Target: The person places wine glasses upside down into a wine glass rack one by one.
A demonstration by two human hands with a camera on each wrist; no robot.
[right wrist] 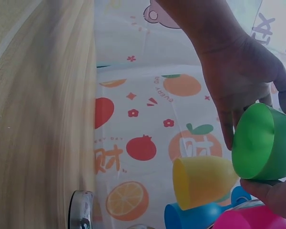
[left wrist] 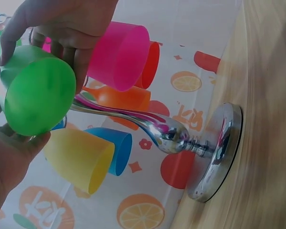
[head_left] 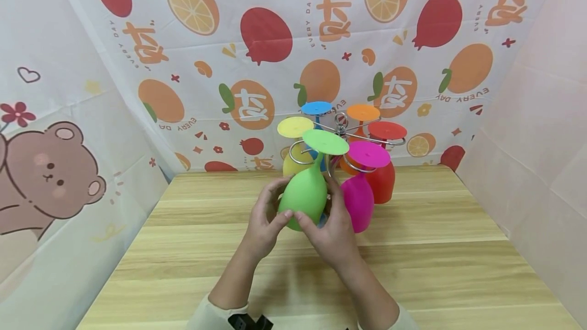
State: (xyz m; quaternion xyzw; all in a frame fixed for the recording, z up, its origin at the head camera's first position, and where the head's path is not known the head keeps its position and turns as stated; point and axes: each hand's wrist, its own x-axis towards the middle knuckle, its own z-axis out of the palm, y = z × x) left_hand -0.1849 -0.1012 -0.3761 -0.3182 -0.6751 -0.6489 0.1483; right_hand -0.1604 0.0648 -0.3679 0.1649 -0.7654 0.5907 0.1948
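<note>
A green plastic goblet is upside down between my two hands, its round foot uppermost and its bowl opening downward. My left hand grips the bowl from the left, and my right hand holds it from the right, with both thumbs on the near side. The goblet's stem overlaps the front wire loops of a chrome rack. From that rack yellow, blue, orange, red and magenta goblets hang upside down by their feet.
The rack's curved chrome post stands on a round metal base on the wood-grain table. Behind the table hangs a fruit-print cloth. Pale cloth walls flank both sides.
</note>
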